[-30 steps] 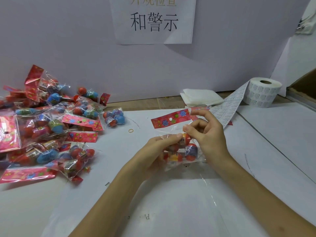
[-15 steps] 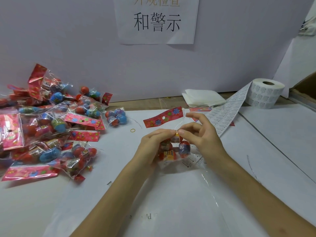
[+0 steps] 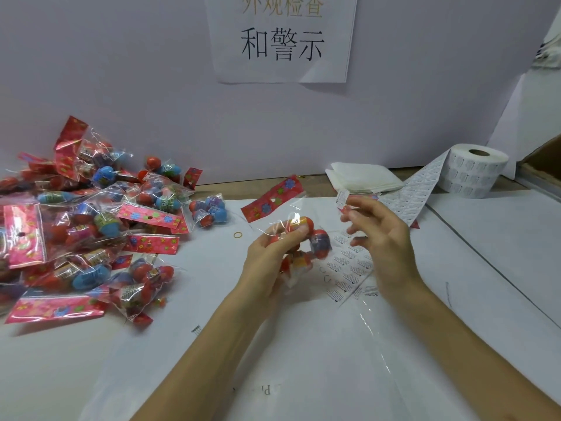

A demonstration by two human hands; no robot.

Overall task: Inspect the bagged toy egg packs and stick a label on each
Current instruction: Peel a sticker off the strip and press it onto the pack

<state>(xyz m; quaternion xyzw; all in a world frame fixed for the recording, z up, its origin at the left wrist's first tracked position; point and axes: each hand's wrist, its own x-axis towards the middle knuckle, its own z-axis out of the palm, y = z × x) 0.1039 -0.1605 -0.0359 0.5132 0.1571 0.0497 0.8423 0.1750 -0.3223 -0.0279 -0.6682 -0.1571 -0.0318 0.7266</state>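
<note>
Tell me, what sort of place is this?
Probably a packing and inspection bench in a small toy workshop. A heap of bagged toy egg packs waits on the left, a roll of labels feeds a strip across the table, and a printed Chinese sign hangs behind.

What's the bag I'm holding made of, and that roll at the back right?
The bag in your left hand looks like thin clear plastic film: glossy, see-through, creased with bright glints. The roll looks like matte white paper labels on a backing strip, wound on a brown, probably cardboard, core.
</note>
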